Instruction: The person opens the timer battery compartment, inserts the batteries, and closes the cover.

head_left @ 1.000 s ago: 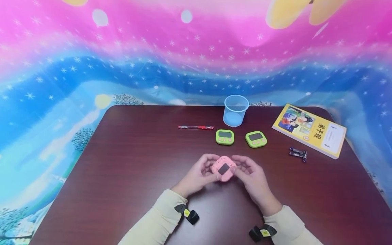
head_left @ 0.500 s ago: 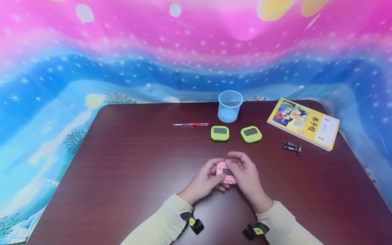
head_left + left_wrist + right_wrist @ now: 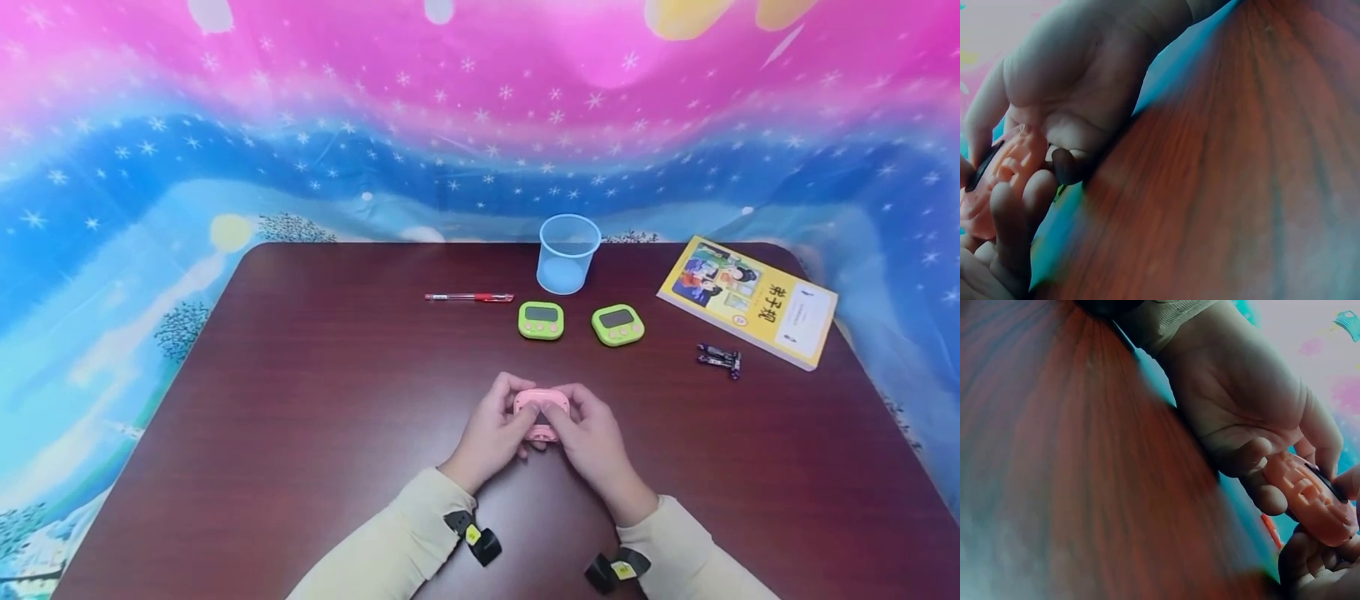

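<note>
A pink digital timer (image 3: 551,395), rounded and square like the green ones, is held between both hands above the table, a dark panel on its upper face. My left hand (image 3: 487,429) grips its left side, thumb on the dark panel. From the right, my right hand (image 3: 597,442) grips it too, its thumb beside the other. Both wrist views show fingers curled under the timer (image 3: 1013,165) and slots along its near edge. The thumbs cover much of the panel.
Beyond the hands lie two green digital timers (image 3: 541,321), with a red pen (image 3: 468,297) and a blue mesh pen holder (image 3: 567,267) behind. To the right are a yellow book (image 3: 750,300) and small dark cylinders resembling batteries (image 3: 720,359). A patterned cloth hangs behind the table (image 3: 315,333).
Both hands have turned the pink timer from a tilted position to squarely facing me. My right thumb has moved onto the dark panel beside the left one. The head view has shifted slightly.
</note>
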### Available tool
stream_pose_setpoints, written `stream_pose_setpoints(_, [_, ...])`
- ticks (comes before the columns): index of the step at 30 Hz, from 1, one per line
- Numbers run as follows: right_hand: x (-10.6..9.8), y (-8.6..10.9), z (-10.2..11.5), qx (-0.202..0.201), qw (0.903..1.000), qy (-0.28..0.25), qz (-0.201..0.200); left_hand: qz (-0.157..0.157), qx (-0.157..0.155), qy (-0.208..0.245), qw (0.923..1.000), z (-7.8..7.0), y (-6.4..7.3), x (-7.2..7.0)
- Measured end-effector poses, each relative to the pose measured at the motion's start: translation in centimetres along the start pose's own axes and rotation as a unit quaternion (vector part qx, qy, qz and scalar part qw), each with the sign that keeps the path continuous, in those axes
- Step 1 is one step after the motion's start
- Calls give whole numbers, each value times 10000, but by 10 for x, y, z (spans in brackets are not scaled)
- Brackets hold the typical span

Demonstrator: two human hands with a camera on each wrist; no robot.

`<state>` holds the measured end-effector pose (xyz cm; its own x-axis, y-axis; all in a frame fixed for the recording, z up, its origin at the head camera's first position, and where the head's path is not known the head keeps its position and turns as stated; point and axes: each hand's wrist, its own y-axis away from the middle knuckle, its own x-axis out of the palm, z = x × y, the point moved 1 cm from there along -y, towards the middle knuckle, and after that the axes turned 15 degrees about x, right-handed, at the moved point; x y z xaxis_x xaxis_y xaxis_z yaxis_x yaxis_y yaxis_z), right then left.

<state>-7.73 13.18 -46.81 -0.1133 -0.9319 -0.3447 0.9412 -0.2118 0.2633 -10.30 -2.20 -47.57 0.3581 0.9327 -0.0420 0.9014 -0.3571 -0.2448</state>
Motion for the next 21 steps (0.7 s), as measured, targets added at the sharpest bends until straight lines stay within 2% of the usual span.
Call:
stream_pose_setpoints(4, [4, 0, 1, 101, 9993, 191, -321, -231, -9, -84, 9997, -1, 1, 3])
stream_pose_setpoints(8, [6, -2, 1, 12, 9976, 354, -596, -444, 10, -165, 9989, 0, 1, 5])
stream_pose_setpoints(11, [6, 0, 3, -170, 9975, 70, -678, -456, 93, -155, 9988, 1, 0, 7])
stream_pose_setpoints(14, [3, 2, 8, -685, 9926, -716, -699, -105, 97, -25, 9999, 3, 0, 4])
stream_pose_setpoints(17, [-7, 1, 10, -1254, 9807, -1316, -717, 414, 26, 242, 9988, 5, -2, -4])
stream_pose_setpoints(19, [-15, -6, 3, -1313, 9788, -1422, -666, 623, -7, 326, 9975, 7, -4, -13])
stream_pose_setpoints(21, [-24, -9, 0, -1227, 9813, -1371, -562, 590, 94, 292, 9978, 6, -7, -22])
